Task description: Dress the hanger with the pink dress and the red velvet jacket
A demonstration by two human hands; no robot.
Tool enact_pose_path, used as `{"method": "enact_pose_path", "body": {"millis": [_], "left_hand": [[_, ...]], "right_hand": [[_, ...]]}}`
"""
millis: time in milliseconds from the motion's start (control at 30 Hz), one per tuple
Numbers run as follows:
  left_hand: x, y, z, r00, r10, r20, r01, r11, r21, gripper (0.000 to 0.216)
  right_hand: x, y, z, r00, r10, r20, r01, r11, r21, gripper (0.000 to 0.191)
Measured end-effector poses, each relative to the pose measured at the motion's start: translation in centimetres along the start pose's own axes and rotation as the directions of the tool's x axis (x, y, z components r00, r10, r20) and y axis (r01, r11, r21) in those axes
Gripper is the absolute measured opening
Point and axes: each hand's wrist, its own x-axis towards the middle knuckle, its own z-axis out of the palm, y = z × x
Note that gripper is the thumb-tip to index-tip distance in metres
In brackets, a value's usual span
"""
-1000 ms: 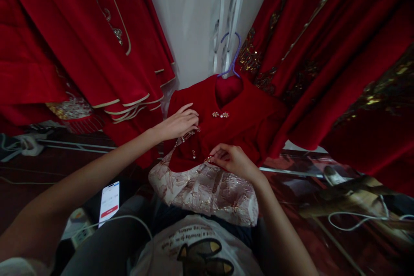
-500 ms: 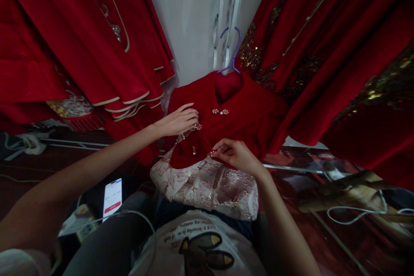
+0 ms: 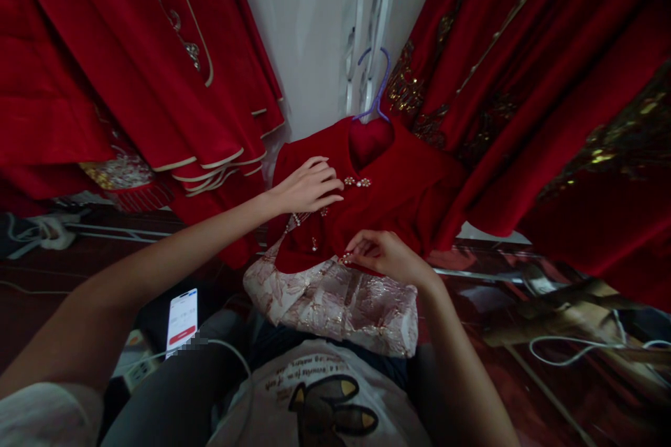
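Observation:
A red garment (image 3: 398, 202) on a purple hanger (image 3: 378, 91) lies over my lap, above a shiny pale patterned fabric (image 3: 346, 304). My left hand (image 3: 312, 185) rests on its front with fingers stretched out, their tips beside a pearl-and-gold clasp (image 3: 358, 182) below the neckline. Under that hand another beaded ornament (image 3: 324, 211) partly shows, with bead strands to its left. At the lower hem my right hand (image 3: 385, 251) pinches a small beaded clasp (image 3: 346, 259). A small dangling ornament (image 3: 314, 244) sits left of it.
Red garments with trim (image 3: 210, 84) hang on the left, and sequined red ones (image 3: 524, 119) on the right. White doors (image 3: 309, 35) stand behind. A lit phone (image 3: 182, 321), a power strip (image 3: 139, 363) and a white cable (image 3: 231, 349) are around my left leg.
My left hand has moved right and slightly up across the garment, its fingers spreading flatter. My right hand has shifted slightly down and right, still pinching the clasp.

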Motion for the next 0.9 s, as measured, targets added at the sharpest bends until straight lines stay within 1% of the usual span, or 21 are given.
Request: {"method": "enact_pose_path", "body": {"millis": [100, 167, 267, 333, 367, 433, 567, 667, 733, 767, 833, 900], "left_hand": [[1.5, 1.0, 0.7, 0.993, -0.048, -0.110, 0.051, 0.998, 0.027, 0.032], [2.6, 1.6, 1.2, 0.987, -0.081, -0.139, 0.085, 0.996, 0.023, 0.031], [3.8, 2.1, 1.9, 0.978, -0.113, -0.174, 0.114, 0.993, -0.007, 0.025], [4.2, 2.4, 1.9, 0.968, -0.130, -0.214, 0.129, 0.991, -0.021, 0.022], [4.3, 2.5, 1.9, 0.963, -0.136, -0.233, 0.133, 0.991, -0.030, 0.021], [4.4, 2.5, 1.6, 0.958, -0.144, -0.248, 0.135, 0.989, -0.053, 0.018], [4.5, 2.1, 1.1, 0.965, -0.127, -0.228, 0.103, 0.988, -0.113, 0.016], [4.6, 1.6, 0.9, 0.967, -0.108, -0.233, 0.070, 0.984, -0.165, 0.015], [4.8, 1.3, 0.8, 0.963, -0.113, -0.243, 0.063, 0.977, -0.203, 0.016], [4.9, 1.2, 0.7, 0.962, -0.119, -0.245, 0.065, 0.973, -0.220, 0.016], [5.0, 1.1, 0.6, 0.961, -0.134, -0.243, 0.074, 0.968, -0.240, 0.017], [5.1, 1.1, 0.5, 0.961, -0.141, -0.237, 0.082, 0.966, -0.244, 0.015]], "right_hand": [[-0.7, -0.5, -0.5, 0.995, 0.008, 0.099, -0.010, 1.000, 0.022, 0.012], [-1.1, -0.8, -0.9, 0.986, 0.014, 0.165, -0.022, 0.999, 0.049, 0.013], [-1.7, -0.9, -1.6, 0.963, 0.041, 0.266, -0.064, 0.995, 0.077, 0.015], [-1.9, -0.8, -2.0, 0.957, 0.063, 0.284, -0.088, 0.993, 0.075, 0.018], [-2.0, -0.7, -2.2, 0.962, 0.069, 0.263, -0.091, 0.993, 0.070, 0.019], [-2.1, -0.6, -2.5, 0.981, 0.070, 0.181, -0.083, 0.995, 0.062, 0.022], [-2.2, -1.1, -3.1, 0.998, 0.064, 0.024, -0.064, 0.998, 0.025, 0.025], [-2.2, -1.8, -3.3, 0.999, 0.043, -0.017, -0.044, 0.999, -0.026, 0.026], [-2.1, -2.2, -3.4, 0.999, 0.007, -0.040, -0.009, 0.999, -0.042, 0.025], [-2.0, -2.3, -3.4, 0.998, -0.014, -0.069, 0.011, 0.999, -0.044, 0.025], [-1.6, -2.6, -3.6, 0.984, -0.059, -0.168, 0.053, 0.998, -0.041, 0.023], [-1.1, -3.0, -3.8, 0.952, -0.092, -0.293, 0.091, 0.996, -0.018, 0.022]]}}
